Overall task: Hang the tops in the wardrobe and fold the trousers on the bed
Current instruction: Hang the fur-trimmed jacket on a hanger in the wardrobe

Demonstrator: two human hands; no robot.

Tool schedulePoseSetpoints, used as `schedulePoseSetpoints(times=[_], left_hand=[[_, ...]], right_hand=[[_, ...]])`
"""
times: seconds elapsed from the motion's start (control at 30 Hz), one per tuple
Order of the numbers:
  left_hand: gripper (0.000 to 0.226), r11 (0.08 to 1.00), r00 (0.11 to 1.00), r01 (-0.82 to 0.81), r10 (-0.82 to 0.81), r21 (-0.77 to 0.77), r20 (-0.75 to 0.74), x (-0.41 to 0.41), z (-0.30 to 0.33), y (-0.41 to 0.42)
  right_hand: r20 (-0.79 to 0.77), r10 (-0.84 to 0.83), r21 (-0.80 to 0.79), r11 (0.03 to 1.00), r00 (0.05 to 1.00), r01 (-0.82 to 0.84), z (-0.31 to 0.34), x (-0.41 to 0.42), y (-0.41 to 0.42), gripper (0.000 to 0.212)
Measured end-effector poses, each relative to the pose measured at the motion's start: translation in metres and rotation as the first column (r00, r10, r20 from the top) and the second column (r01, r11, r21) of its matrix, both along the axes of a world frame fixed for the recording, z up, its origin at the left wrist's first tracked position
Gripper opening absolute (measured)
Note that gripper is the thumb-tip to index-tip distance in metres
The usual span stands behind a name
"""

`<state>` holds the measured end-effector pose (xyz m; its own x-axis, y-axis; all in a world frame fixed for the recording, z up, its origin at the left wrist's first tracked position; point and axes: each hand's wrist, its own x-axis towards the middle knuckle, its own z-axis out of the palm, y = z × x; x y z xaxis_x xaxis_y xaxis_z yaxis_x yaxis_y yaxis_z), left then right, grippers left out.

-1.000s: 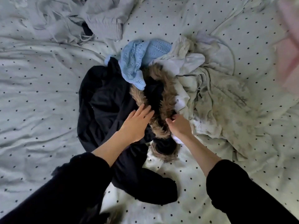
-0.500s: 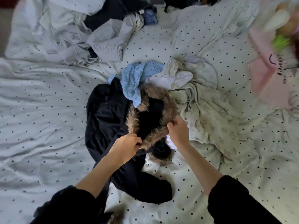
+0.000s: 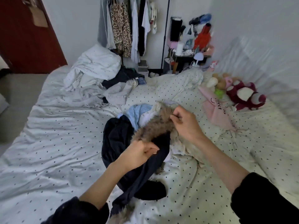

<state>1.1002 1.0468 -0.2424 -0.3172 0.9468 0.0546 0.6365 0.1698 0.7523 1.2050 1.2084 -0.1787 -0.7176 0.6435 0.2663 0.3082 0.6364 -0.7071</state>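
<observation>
A dark navy top (image 3: 116,139) with a brown fur collar (image 3: 155,126) lies in the middle of the polka-dot bed (image 3: 56,143). My left hand (image 3: 140,152) grips the collar's near end, and my right hand (image 3: 184,123) pinches its far end, so the collar is raised off the bed between them. A light blue knit (image 3: 137,112) and a pale crumpled garment (image 3: 179,146) lie under and beside the top. The clothes rack (image 3: 129,26) with hung tops stands against the far wall.
More clothes and a bunched duvet (image 3: 93,68) are heaped at the bed's far left. Plush toys (image 3: 242,92) and a pink cloth (image 3: 215,110) lie at the right. A cluttered bedside table (image 3: 186,57) stands behind, and a dark red door (image 3: 25,34) is at far left.
Both hands closed on the fur collar and lifted it up off the pile. My head tilted up, bringing the rack, table and door into view.
</observation>
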Motion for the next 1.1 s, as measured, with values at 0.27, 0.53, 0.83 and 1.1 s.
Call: schedulePoseSetpoints(times=[0.27, 0.53, 0.83, 1.1], left_hand=[[0.053, 0.970, 0.991, 0.121, -0.106, 0.211, -0.083, 0.020, 0.150, -0.014], [0.040, 0.955, 0.949, 0.217, -0.255, 0.203, 0.186, 0.072, 0.222, -0.014], [0.019, 0.943, 0.999, 0.001, -0.014, 0.333, 0.037, 0.071, 0.266, -0.046], [0.011, 0.889, 0.919, -0.323, 0.377, 0.325, -0.118, 0.050, 0.293, -0.151]], right_hand=[[-0.151, 0.197, -0.127, 0.968, 0.969, -0.216, 0.130, 0.082, -0.068, 0.022], [-0.206, 0.300, -0.134, 0.934, 0.931, -0.330, 0.200, 0.126, -0.068, 0.008], [-0.071, 0.355, -0.039, 0.933, 0.932, -0.358, 0.240, 0.116, -0.049, 0.010], [0.012, 0.577, 0.040, 0.816, 0.817, -0.577, 0.239, 0.044, -0.117, 0.009]])
